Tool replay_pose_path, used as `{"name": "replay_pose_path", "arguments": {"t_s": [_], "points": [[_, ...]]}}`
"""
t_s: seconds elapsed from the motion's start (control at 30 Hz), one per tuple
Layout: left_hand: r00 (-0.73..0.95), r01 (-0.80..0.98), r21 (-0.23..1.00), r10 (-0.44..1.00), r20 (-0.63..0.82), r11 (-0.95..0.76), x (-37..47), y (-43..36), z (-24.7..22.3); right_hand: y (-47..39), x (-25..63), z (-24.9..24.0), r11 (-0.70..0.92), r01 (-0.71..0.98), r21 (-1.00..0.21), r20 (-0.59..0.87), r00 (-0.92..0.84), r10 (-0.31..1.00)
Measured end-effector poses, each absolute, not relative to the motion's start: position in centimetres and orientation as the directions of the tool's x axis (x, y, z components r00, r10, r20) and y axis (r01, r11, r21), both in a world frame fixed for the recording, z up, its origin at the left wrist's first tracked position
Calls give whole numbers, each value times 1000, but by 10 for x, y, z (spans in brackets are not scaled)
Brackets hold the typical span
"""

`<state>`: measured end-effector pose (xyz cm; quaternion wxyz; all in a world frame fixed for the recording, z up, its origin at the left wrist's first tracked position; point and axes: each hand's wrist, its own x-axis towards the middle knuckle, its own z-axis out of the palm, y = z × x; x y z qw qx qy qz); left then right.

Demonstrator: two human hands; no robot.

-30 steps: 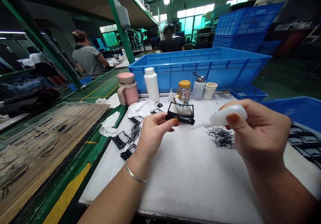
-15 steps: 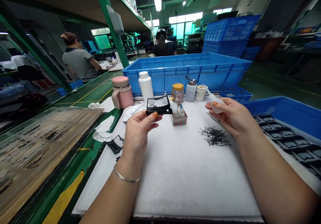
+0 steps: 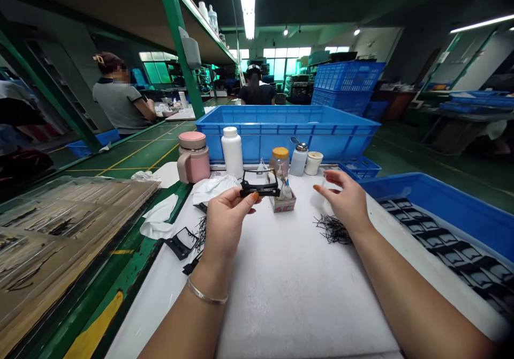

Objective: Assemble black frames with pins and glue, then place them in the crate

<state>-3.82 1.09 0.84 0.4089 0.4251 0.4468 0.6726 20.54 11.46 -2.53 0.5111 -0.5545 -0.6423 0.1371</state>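
Between thumb and fingers, my left hand (image 3: 227,214) pinches a black plastic frame (image 3: 260,183) with a see-through window, raised above the white work surface (image 3: 289,289). My right hand (image 3: 345,201) has its thumb and index finger apart, over the right part of the surface. A pale, blurred shape (image 3: 319,199), perhaps the small white squeeze bottle, shows just below those fingertips. Beneath the right hand lies a pile of short black strips (image 3: 332,229). More black frames (image 3: 181,242) and thin black strips lie left of my left wrist.
Behind stand a pink mug (image 3: 194,158), a white bottle (image 3: 232,152), a yellow-lidded jar (image 3: 280,158), a pump bottle (image 3: 299,159), a small box (image 3: 283,203) and a big blue crate (image 3: 261,142). At right, a blue bin (image 3: 450,198) holds rows of black frames. Two co-workers sit further off.
My right hand has moved left and its fingers have opened; the white squeeze bottle no longer shows clearly in it. My left hand still holds the black frame. The camera view has shifted.
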Motion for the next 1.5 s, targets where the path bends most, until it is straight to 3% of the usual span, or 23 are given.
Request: {"name": "replay_pose_path", "arguments": {"t_s": [0.1, 0.2, 0.3, 0.5, 0.8, 1.1, 1.4, 1.5], "points": [[-259, -131, 952, 937, 236, -276, -37, 13, 4, 93, 191, -14, 514, 587, -625, 703, 137, 698], [-232, -100, 960, 944, 235, -263, -36, 15, 1, 77, 169, -8, 622, 580, -526, 753, -23, 658], [-234, -91, 966, 948, 216, -243, -35, 17, -1, 75, 147, -3, 641, 575, -508, 701, -157, 696], [-206, -94, 970, 957, 202, -225, -34, 18, -2, 95, 122, 10, 510, 679, -527, 483, -255, 838], [-171, -124, 970, 967, 189, -211, -31, 14, 2, 86, 126, 5, 565, 625, -539, 558, -237, 795], [-124, -161, 975, 983, 135, -154, -28, 10, 2, 76, 151, 10, 615, 382, -690, 688, 79, 722], [-90, -144, 982, 990, 108, -120, -24, 8, 1, 68, 159, 39, 700, 79, -710, 660, 420, 623], [-69, -140, 985, 994, 89, -98, -23, 7, 1, 67, 162, 44, 687, 12, -726, 617, 452, 644]]}}
